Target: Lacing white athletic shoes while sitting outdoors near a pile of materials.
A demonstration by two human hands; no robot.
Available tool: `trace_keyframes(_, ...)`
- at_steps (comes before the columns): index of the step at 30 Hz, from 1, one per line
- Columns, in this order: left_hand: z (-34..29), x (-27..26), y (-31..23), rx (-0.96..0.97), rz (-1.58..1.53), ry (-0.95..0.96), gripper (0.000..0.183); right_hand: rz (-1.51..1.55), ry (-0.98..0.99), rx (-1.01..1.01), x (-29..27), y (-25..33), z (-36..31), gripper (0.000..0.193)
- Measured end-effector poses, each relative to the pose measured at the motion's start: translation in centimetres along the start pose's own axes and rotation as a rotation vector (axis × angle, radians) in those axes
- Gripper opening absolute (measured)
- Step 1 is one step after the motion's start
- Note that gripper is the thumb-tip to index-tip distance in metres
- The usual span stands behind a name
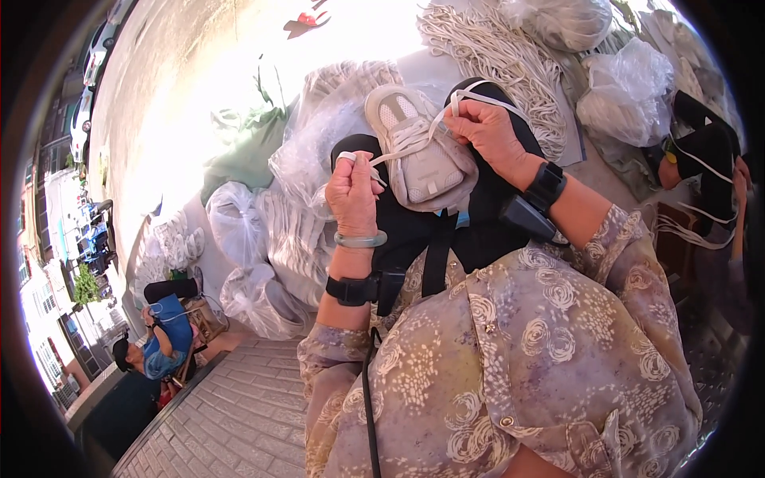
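Observation:
A beige-white sneaker rests on my lap between my black-trousered legs. A white shoelace crosses its upper and runs out to both sides. My left hand, left of the sneaker, is closed in a fist-like grip on one part of the lace, with a short piece showing above the fingers. On the other side, my right hand pinches the lace between thumb and fingertips. A loop of it arcs over my right knee. The inner fingers of both hands are partly hidden.
A large heap of white laces lies ahead to the right, beside clear plastic bags. More bagged pale items are on the left. One person sits far left; another person's hand shows at the right edge.

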State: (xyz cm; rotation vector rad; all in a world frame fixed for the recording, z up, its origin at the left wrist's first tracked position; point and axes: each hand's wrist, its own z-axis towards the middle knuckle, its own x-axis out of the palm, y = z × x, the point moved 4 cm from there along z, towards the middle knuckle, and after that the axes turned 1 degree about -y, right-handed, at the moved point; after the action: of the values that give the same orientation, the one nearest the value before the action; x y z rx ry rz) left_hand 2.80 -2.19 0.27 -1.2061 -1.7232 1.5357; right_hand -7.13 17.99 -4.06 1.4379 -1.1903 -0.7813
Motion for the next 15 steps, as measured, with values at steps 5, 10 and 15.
trace_keyframes(5, -0.4, 0.6, 0.6, -0.074, -0.165, 0.017, 0.017, -0.001, 0.008, -0.013, 0.2, -0.2, 0.0, 0.009)
trace_keyframes(10, -0.6, 0.9, 0.9, -0.138, -0.247, 0.023, 0.015, -0.039, 0.017, -0.049, 0.2, -0.5, 0.1, 0.009)
trace_keyframes(15, -0.4, 0.5, 2.0, -0.136, -0.287, 0.058, 0.013, -0.376, 0.04, -0.149, 0.8, 0.6, -0.4, 0.009)
